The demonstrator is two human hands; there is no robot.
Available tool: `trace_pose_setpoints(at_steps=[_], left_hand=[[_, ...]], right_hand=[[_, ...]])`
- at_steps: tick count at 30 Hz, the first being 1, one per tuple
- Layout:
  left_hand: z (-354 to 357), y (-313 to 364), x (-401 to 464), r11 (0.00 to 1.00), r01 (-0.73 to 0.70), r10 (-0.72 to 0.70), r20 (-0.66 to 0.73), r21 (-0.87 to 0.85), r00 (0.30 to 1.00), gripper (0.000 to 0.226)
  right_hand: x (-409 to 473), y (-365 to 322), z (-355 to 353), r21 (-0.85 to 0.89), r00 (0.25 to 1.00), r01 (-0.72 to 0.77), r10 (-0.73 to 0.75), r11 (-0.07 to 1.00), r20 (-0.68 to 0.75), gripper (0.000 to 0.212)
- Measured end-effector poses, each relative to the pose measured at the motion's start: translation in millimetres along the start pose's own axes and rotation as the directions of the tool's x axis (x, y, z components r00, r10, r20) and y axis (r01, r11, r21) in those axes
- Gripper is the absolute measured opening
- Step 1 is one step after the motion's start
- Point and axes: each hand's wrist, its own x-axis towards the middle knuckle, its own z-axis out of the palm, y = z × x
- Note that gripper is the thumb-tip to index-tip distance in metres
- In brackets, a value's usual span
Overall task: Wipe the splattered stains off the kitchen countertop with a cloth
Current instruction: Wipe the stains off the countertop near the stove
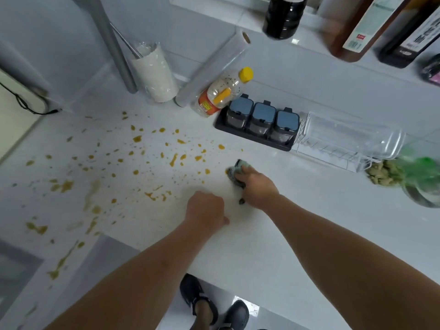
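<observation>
Head view looks down on a white countertop [297,210] with two bare forearms reaching forward over it. On the right side, the right hand [258,184] lies palm down on a grey-green cloth [235,171], its fingers curled over the bunched fabric and pressing it against the surface at the right edge of the stains [142,160]; a dark corner of the cloth pokes out beside the wrist. Next to it, the left hand [206,208] rests on the counter, clenched into a loose fist that holds nothing, knuckles forward, thumb tip showing at its near side. Orange-brown splatters, too many to count, spread from beside the cloth leftward across the counter, with longer smears toward the near left edge. Behind them stand one cup of white grains [156,72], one roll of cling film [214,67] lying at a slant, one yellow-capped bottle [222,92], and three lidded spice jars [262,117] in one dark tray [252,136]. One clear container [352,136] lies on its side on a white wire rack [333,153]. Two dark shoes [212,303] show below the counter edge.
</observation>
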Motion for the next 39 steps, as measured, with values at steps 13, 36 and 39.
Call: trace_pose_setpoints(at_steps=[13,36,39], left_hand=[[-15,-42,-7,0.978,-0.029,0.047,0.082,-0.208,0.996,0.053],[3,-90,-83,0.628,0.707,-0.559,0.442,-0.327,0.701,0.087],[2,-84,-79,0.638,0.728,-0.56,0.499,-0.249,0.661,0.096]], right_hand=[[65,-19,-30,-0.009,0.958,-0.266,0.263,0.964,-0.114,0.073],[24,-49,14,-0.156,1.0,-0.015,0.017,0.988,0.012,0.088],[10,-57,35,-0.187,0.984,0.175,-0.163,0.967,0.076,0.09]])
